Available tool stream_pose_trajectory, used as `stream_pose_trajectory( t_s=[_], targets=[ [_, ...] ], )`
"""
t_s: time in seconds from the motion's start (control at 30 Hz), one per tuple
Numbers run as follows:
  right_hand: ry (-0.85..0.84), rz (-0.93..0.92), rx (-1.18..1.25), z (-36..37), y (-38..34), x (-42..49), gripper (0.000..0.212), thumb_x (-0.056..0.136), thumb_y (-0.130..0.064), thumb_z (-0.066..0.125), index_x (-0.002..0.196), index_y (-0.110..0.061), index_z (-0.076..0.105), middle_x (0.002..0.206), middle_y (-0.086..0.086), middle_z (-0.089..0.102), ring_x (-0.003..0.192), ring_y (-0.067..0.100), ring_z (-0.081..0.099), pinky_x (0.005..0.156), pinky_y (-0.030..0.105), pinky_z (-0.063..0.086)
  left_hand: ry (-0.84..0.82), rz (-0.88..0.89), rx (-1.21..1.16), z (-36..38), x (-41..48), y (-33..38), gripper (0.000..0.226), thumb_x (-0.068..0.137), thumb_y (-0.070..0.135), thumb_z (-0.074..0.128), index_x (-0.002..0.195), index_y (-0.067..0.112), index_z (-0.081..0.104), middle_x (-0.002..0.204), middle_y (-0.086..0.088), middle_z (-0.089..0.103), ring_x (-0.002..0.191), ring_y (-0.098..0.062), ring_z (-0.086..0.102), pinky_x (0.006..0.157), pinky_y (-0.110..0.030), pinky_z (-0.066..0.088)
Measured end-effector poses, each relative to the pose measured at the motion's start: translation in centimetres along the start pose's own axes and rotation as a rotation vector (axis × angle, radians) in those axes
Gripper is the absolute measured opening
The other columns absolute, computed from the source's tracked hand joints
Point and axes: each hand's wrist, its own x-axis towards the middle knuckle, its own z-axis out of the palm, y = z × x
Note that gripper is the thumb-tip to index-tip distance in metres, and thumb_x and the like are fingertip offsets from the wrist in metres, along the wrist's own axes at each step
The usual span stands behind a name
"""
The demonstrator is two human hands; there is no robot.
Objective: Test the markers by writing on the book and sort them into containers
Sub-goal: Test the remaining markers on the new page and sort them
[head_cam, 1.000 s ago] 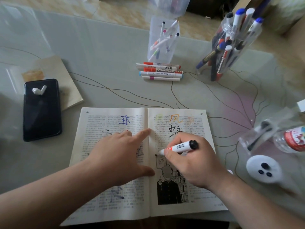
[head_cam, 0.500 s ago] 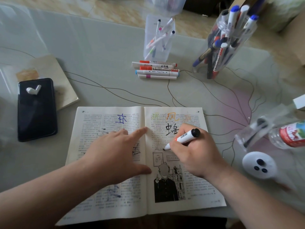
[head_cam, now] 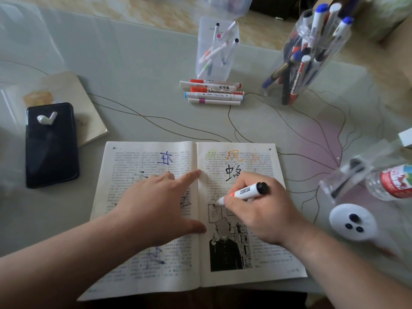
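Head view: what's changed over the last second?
The right hand, gripping the black-capped marker, slid the tip slightly right along the illustration's top edge, then back toward its left corner. No grasp or release. The left hand still presses the open book flat; the loose markers, square container and round jar stayed put.

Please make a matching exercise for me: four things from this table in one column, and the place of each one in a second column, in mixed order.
Things
1. phone
2. earbud
3. black-ended marker
4. loose markers

Places
a. held in the right hand, tip on the book
b. lying on the phone
c. on the table, in front of the square container
d. left of the book, partly on a notebook

Pairs: 1-d, 2-b, 3-a, 4-c
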Motion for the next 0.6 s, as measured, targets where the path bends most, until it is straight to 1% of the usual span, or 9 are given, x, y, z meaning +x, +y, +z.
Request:
stream_pose_trajectory(
  t_s=[0.1,0.2,0.27,0.33,0.4,0.47,0.53,0.57,0.6],
  targets=[
    [-0.052,0.014,0.01,0.1,0.0,-0.1,0.025,0.085,-0.019,0.078,0.068,-0.014,0.061,0.064,0.005,0.063,0.055,0.018,0.053,0.05,0.032,0.042,-0.001,-0.005,0.004,-0.1,0.0,0.1,0.111,0.063,0.093,0.054,0.151,0.055,-0.003,0.121,0.015,0.052,0.102,-0.011,0.046,0.089,-0.031,0.043],
    [0.065,-0.015,0.102,-0.3,0.2,0.1,0.019,0.085,-0.025,0.076,0.074,-0.013,0.066,0.066,0.01,0.066,0.059,0.027,0.06,0.051,0.035,0.046,-0.004,-0.004,0.002,-0.1,0.0,0.1,0.11,0.063,0.093,0.054,0.15,0.056,-0.002,0.121,0.016,0.052,0.1,-0.01,0.045,0.091,-0.032,0.044],
    [0.121,-0.018,0.12,-0.5,0.2,0.3,0.017,0.089,-0.021,0.074,0.077,-0.012,0.067,0.065,0.006,0.069,0.06,0.032,0.061,0.052,0.039,0.047,-0.003,0.002,-0.001,-0.1,-0.1,0.1,0.109,0.064,0.093,0.054,0.15,0.056,-0.001,0.12,0.016,0.052,0.102,-0.011,0.048,0.092,-0.032,0.045],
    [0.118,-0.007,0.104,-0.3,0.4,0.3,0.016,0.09,-0.014,0.073,0.078,-0.008,0.066,0.061,-0.005,0.067,0.052,0.026,0.054,0.047,0.034,0.042,-0.001,0.008,0.002,-0.1,-0.1,0.1,0.109,0.064,0.093,0.054,0.15,0.055,-0.001,0.121,0.016,0.052,0.103,-0.012,0.048,0.092,-0.032,0.044],
    [0.101,0.016,0.091,-0.2,0.6,0.3,0.016,0.091,-0.009,0.072,0.078,-0.004,0.064,0.056,-0.021,0.063,0.047,0.014,0.046,0.044,0.025,0.037,-0.001,0.015,-0.001,-0.2,-0.1,0.1,0.11,0.064,0.093,0.054,0.151,0.055,-0.002,0.121,0.015,0.052,0.105,-0.012,0.048,0.091,-0.032,0.044],
    [0.103,0.028,0.075,-0.3,0.7,0.5,0.016,0.09,-0.007,0.072,0.075,-0.007,0.066,0.056,-0.026,0.063,0.048,0.012,0.048,0.046,0.023,0.038,0.013,0.014,-0.016,-0.2,-0.2,0.1,0.115,0.063,0.093,0.056,0.152,0.053,-0.006,0.127,0.014,0.053,0.112,-0.013,0.051,0.096,-0.033,0.044],
    [0.117,0.019,0.105,-0.7,0.5,0.7,0.019,0.088,-0.008,0.073,0.071,-0.015,0.068,0.061,-0.013,0.069,0.054,0.017,0.059,0.054,0.031,0.048,0.049,0.02,-0.08,-0.5,-0.3,0.3,0.127,0.061,0.09,0.06,0.151,0.048,-0.019,0.129,0.011,0.058,0.116,-0.014,0.056,0.098,-0.033,0.045],
    [0.115,0.006,0.168,-1.1,0.4,0.8,0.017,0.089,-0.009,0.074,0.073,-0.013,0.069,0.064,-0.003,0.071,0.058,0.02,0.063,0.057,0.035,0.052,0.067,0.033,-0.149,-0.8,-0.5,0.5,0.131,0.061,0.088,0.063,0.148,0.048,-0.026,0.118,0.01,0.061,0.105,-0.011,0.058,0.093,-0.029,0.047],
    [0.116,-0.016,0.259,-1.4,0.1,0.9,0.013,0.089,-0.011,0.074,0.076,-0.009,0.069,0.066,0.006,0.072,0.061,0.023,0.066,0.058,0.038,0.053,0.086,0.056,-0.238,-1.2,-0.7,0.7,0.132,0.061,0.085,0.066,0.145,0.051,-0.029,0.101,0.01,0.06,0.089,-0.005,0.057,0.082,-0.024,0.046]
  ],
)
